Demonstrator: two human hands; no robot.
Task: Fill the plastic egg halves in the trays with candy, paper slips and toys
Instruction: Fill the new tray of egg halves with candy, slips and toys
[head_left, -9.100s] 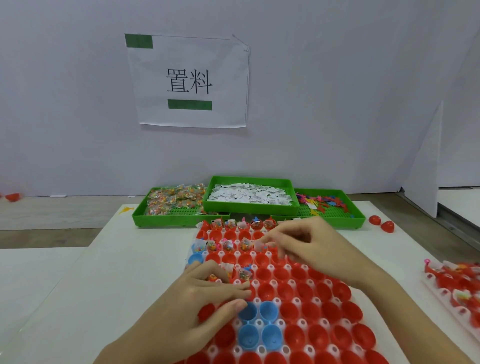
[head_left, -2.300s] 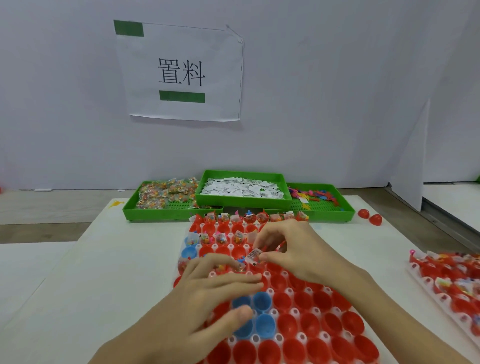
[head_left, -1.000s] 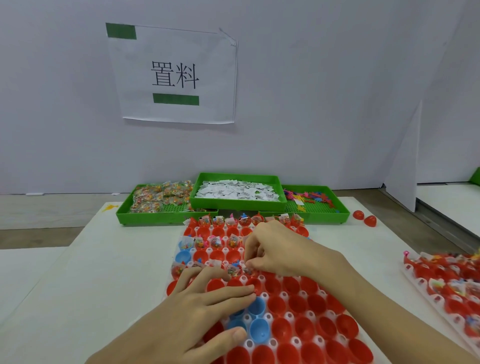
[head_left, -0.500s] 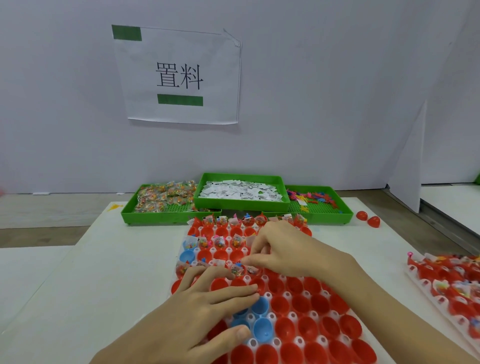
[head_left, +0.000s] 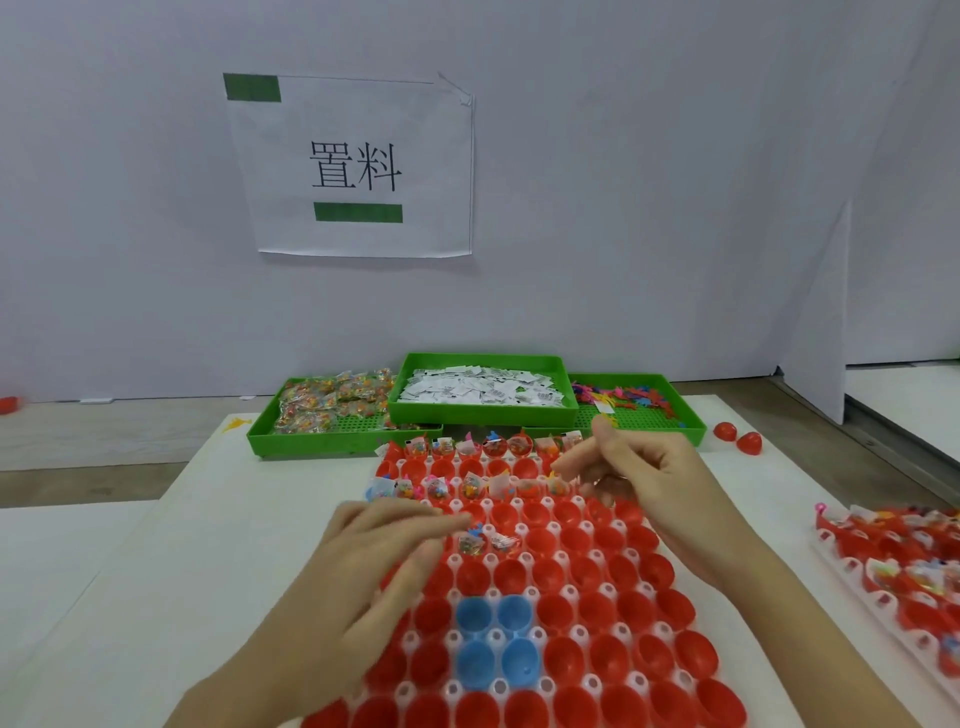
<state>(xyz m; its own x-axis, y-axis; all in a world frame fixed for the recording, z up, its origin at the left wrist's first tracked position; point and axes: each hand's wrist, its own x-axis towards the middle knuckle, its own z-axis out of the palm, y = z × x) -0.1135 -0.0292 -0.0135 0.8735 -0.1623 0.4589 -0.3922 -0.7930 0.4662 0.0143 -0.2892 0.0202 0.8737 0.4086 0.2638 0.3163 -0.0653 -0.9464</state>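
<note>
On a white table (head_left: 156, 561) before a signed wall, the right hand (head_left: 639, 483) has lifted off the egg tray (head_left: 571, 592), fingers loosely spread and empty, leaving a newly filled egg half (head_left: 504, 541) beside the left hand (head_left: 363, 566), which lies flat; many halves near both wrists await filling

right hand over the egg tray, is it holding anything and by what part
Cannot be told: the right hand is raised with loosely curled fingers over the egg tray, and nothing shows between them.

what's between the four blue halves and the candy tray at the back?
Head view: the left hand lies across that stretch, over red egg halves between the blue halves and the candy tray.
</note>
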